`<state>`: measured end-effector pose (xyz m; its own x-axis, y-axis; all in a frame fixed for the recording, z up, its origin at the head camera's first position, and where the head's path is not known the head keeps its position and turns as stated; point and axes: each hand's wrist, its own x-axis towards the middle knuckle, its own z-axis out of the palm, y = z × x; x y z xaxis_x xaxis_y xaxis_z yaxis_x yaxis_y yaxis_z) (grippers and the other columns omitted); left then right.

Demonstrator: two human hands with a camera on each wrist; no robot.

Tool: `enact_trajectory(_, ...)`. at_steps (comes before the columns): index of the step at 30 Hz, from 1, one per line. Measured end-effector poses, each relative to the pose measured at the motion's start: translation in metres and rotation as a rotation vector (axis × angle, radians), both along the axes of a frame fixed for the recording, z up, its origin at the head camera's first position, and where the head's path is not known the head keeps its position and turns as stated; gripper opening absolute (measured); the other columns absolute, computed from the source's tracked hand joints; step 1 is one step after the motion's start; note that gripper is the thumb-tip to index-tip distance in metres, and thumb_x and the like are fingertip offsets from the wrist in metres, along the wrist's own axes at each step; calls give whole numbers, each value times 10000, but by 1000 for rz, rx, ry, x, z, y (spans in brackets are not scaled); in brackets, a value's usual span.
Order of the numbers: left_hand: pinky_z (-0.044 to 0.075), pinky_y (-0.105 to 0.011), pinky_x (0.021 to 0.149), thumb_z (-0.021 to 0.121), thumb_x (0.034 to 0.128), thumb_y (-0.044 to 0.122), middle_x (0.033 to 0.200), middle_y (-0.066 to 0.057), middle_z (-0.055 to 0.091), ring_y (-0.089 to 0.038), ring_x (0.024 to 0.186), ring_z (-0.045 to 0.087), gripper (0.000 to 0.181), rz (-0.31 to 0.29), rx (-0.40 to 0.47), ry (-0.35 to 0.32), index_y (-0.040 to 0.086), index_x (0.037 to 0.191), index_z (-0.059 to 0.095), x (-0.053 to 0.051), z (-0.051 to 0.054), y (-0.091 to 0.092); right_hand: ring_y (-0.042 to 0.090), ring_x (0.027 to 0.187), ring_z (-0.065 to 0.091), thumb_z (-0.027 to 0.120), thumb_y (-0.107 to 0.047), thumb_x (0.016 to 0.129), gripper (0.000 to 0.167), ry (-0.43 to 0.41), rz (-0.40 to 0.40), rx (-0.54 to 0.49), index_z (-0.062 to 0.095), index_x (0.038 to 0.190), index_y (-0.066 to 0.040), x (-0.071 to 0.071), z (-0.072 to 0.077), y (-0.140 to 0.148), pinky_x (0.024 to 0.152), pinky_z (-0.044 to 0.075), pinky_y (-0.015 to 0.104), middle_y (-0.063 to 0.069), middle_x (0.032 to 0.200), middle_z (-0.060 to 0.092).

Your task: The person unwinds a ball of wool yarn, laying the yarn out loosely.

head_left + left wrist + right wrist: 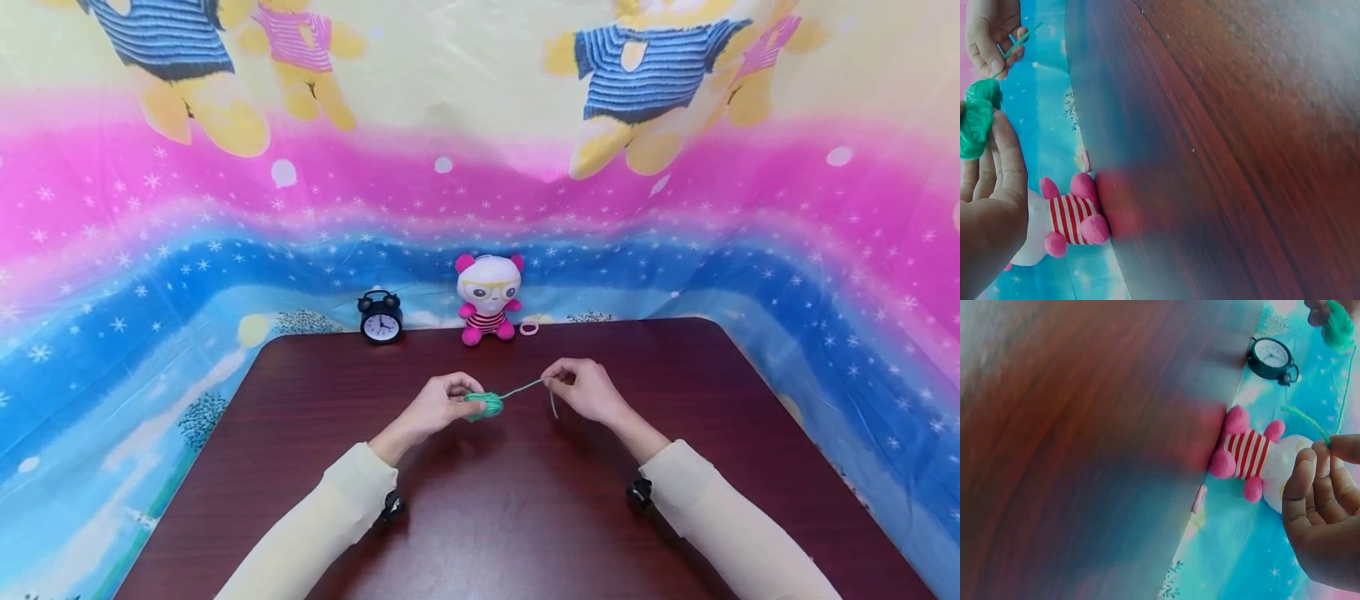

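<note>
A small skein of green yarn (486,406) is held in my left hand (442,404), thumb in front and fingers behind, above the middle of the table. From it a single strand (522,388) runs up to my right hand (588,390), which pinches it between thumb and fingertips. The strand's loose end hangs below the right fingers in the head view. The right wrist view shows that short green end (1305,419) sticking out past the pinch. In the left wrist view the bundle (977,122) looks pinched in at its middle.
Along the table's (480,533) back edge stand a black alarm clock (381,318) and a pink and white plush panda (489,300) with yellow glasses. A small pale pink ring (529,328) lies right of the panda. Behind hangs a printed curtain (450,192).
</note>
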<state>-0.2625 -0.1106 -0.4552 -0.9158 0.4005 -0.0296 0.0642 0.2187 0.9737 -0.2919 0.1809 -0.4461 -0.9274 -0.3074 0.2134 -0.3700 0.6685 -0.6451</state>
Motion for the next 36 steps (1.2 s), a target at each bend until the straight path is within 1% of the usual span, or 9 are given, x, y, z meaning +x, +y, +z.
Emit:
enact_trajectory(4, 585, -449, 898, 702, 926, 181, 1166, -142, 688, -171, 918, 678, 400, -53, 16, -19, 86, 1305, 617, 1, 3, -5, 122, 757, 617, 691, -243, 934, 117, 24, -33, 5, 762, 976, -160, -3, 2, 7, 675, 483, 291, -42, 851, 732)
enact_trajectory(7, 590, -400, 887, 668, 927, 144, 1197, -136, 679, -174, 940, 675, 449, -76, 25, -25, 117, 1369, 596, 1, 5, -8, 123, 759, 620, 690, -236, 935, 114, 28, -46, 1, 762, 980, -160, -4, 3, 12, 676, 485, 294, -34, 859, 735)
enact_trajectory(10, 594, -377, 872, 654, 914, 109, 1122, -100, 703, -171, 911, 678, 434, -74, 41, -30, 93, 1346, 618, 1, 4, -10, 125, 756, 620, 692, -225, 934, 106, 24, -53, -7, 760, 982, -160, -5, 4, 17, 671, 485, 295, -24, 865, 737)
enact_trajectory(15, 598, -343, 834, 648, 914, 82, 970, -35, 705, -152, 816, 679, 314, -59, 85, -32, 12, 1219, 633, 0, 2, -13, 132, 758, 620, 688, -219, 936, 101, 20, -66, -12, 757, 984, -162, -6, 4, 26, 666, 482, 294, -13, 872, 738)
enact_trajectory(20, 598, -342, 833, 640, 930, 68, 1021, -61, 673, -149, 850, 675, 348, -60, 132, -41, -18, 1255, 552, -1, 1, -16, 141, 764, 617, 684, -217, 943, 86, 18, -88, -14, 749, 985, -180, -6, 6, 35, 664, 482, 300, -1, 880, 736)
enact_trajectory(25, 606, -398, 866, 635, 944, 78, 1098, -84, 651, -156, 912, 677, 431, -34, 122, -26, 35, 1365, 557, -1, 1, -19, 161, 749, 603, 676, -222, 955, 105, 6, -106, -19, 746, 1009, -163, -7, 7, 43, 649, 472, 312, 11, 861, 724)
enact_trajectory(29, 592, -455, 906, 622, 947, 59, 1049, -78, 673, -158, 894, 701, 334, -8, 148, -33, -19, 1270, 589, -2, 1, -19, 172, 756, 604, 672, -223, 959, 133, 13, -117, -14, 748, 1026, -137, -8, 7, 47, 658, 474, 315, 21, 864, 727)
enact_trajectory(32, 587, -467, 915, 617, 941, 40, 1024, -55, 674, -157, 890, 713, 302, 19, 192, -49, -39, 1223, 544, -2, 1, -19, 170, 773, 608, 668, -230, 962, 138, 15, -125, -8, 749, 1030, -141, -8, 7, 50, 670, 479, 312, 22, 881, 734)
enact_trajectory(36, 596, -458, 895, 624, 940, 42, 1082, -66, 675, -157, 908, 713, 424, 59, 202, -50, 23, 1344, 497, -2, 2, -19, 175, 782, 606, 663, -234, 966, 150, 1, -130, -13, 746, 1044, -137, -8, 8, 53, 672, 483, 315, 31, 894, 733)
